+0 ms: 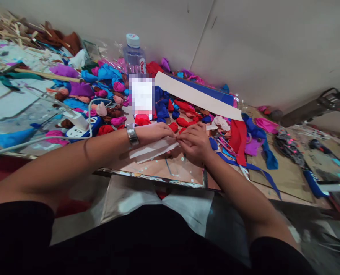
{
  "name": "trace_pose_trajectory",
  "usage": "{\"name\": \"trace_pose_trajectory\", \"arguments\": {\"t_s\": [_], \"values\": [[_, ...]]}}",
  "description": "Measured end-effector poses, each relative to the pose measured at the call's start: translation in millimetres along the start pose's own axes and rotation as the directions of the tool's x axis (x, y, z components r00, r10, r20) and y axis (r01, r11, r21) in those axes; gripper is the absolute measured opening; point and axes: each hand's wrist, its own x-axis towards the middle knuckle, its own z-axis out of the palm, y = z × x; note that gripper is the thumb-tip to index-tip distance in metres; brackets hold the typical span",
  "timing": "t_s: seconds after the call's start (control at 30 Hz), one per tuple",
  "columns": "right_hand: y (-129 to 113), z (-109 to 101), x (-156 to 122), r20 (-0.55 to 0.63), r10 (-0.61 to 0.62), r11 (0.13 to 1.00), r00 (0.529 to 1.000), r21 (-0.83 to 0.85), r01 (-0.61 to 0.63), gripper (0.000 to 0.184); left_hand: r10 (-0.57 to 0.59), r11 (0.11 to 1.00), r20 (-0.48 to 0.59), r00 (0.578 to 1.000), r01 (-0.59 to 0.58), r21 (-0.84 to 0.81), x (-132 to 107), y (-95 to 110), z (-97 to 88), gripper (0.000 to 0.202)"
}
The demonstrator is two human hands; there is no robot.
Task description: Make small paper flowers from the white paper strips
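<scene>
My left hand (156, 131), with a metal wristwatch, and my right hand (195, 143) meet over the front of the table. Their fingers are pinched together on a thin white strip of paper (151, 150). Its folded, free end slants down to the left, under my left hand. The pinched part is hidden by my fingertips. Just beyond my hands lie crumpled red pieces (186, 121) and dark blue pieces (161, 107) of crepe-like material. A long cream strip (198, 96) rests behind them, across a blue flat piece (207, 90).
A clear bottle (134, 57) stands behind a pixelated bright screen (142, 95). At the left are a power strip (79, 131) with a white cable, green-handled pliers (20, 76) and thin wooden sticks (17, 34). A dark grey arm-like object (310, 109) extends in from the right.
</scene>
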Motion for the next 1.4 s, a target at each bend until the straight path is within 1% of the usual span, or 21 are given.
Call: {"name": "trace_pose_trajectory", "arguments": {"t_s": [0.07, 0.17, 0.33, 0.4, 0.47, 0.53, 0.6, 0.7, 0.8, 0.9, 1.03, 1.17, 1.3, 1.4], "values": [[-1.0, -0.5, 0.2, 0.018, 0.013, 1.0, 1.0, 0.004, -0.013, 0.012, 0.007, 1.0, -0.01, 1.0, -0.007, 0.008, 1.4, -2.4, 0.3, 0.034], [-2.4, -0.7, 0.6, 0.04, 0.05, 0.999, 0.998, -0.015, -0.049, 0.014, 0.014, 0.999, 0.031, 0.999, -0.015, 0.047, 3.1, -4.7, 0.3, 0.03], [-3.2, 0.1, 1.2, 0.028, 0.066, 0.997, 0.997, -0.034, -0.065, 0.016, 0.075, 0.98, -0.027, 0.997, -0.069, 0.186, 4.2, -4.2, -2.6, 0.033], [-3.7, 0.1, 1.4, 0.028, 0.062, 0.997, 0.998, -0.038, -0.061, 0.015, 0.077, 0.97, -0.043, 0.996, -0.065, 0.236, 3.6, -2.9, -3.5, 0.034], [-4.4, -0.2, 1.2, 0.012, 0.049, 0.998, 0.999, -0.04, -0.049, 0.013, 0.045, 0.971, -0.048, 0.998, -0.032, 0.238, 2.5, -1.8, -3.2, 0.034], [-4.8, -0.4, 0.7, 0.002, 0.042, 0.998, 0.999, -0.038, -0.042, 0.012, 0.012, 0.979, -0.051, 0.999, -0.001, 0.203, 1.5, -1.4, -1.9, 0.034], [-4.7, -0.2, 0.2, 0.011, 0.047, 0.998, 0.999, -0.038, -0.047, 0.012, 0.008, 0.985, -0.051, 0.999, 0.001, 0.17, 0.9, -1.6, -0.5, 0.033], [-3.4, 0.3, -0.1, 0.025, 0.055, 0.997, 0.998, -0.046, -0.054, 0.013, 0.041, 0.985, -0.053, 0.998, -0.032, 0.169, 0.3, -1.4, -0.1, 0.032], [-2.3, 1.0, 0.0, 0.021, 0.043, 0.998, 0.999, -0.043, -0.042, 0.013, 0.077, 0.978, -0.031, 0.997, -0.069, 0.199, 0.2, -0.4, -1.8, 0.03], [-2.5, 1.8, -0.1, 0.041, 0.064, 0.998, 0.997, -0.031, -0.063, 0.013, 0.147, 0.959, -0.015, 0.989, -0.139, 0.247, 0.9, -0.8, -2.9, 0.028], [-3.7, 3.0, -0.6, 0.098, 0.115, 0.993, 0.988, -0.02, -0.114, 0.012, 0.229, 0.917, -0.035, 0.973, -0.203, 0.343, 1.7, -3.4, -0.9, 0.03], [-4.5, 2.5, -0.1, 0.11, 0.116, 0.993, 0.987, -0.015, -0.115, 0.012, 0.274, 0.887, -0.068, 0.959, -0.225, 0.403, -0.1, -2.0, 2.2, 0.03], [-4.1, 1.3, 0.9, 0.079, 0.122, 0.992, 0.989, -0.027, -0.12, 0.012, 0.263, 0.895, -0.061, 0.963, -0.22, 0.388, -1.9, 1.6, 2.7, 0.031], [-3.4, 1.0, 1.4, 0.059, 0.137, 0.99, 0.989, -0.026, -0.136, 0.014, 0.201, 0.94, -0.06, 0.978, -0.175, 0.292, -1.0, 0.6, 2.1, 0.027]]}}
